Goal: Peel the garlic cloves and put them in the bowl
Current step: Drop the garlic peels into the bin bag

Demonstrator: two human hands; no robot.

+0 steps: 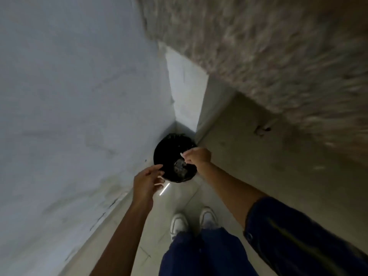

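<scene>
Black bin [169, 156] stood on the floor [185, 198] in the wall corner, pale scraps inside | right hand [197, 156] hung over it, fingers curled, pinching something small and pale | left hand [147, 181] beside its rim, fingers loose, holding nothing | white shoes [194, 221] near.

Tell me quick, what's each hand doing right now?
Left hand: open, fingers loosely spread beside the black bin, holding nothing visible.
Right hand: fingers curled over the bin; whether it pinches anything cannot be told.
</scene>
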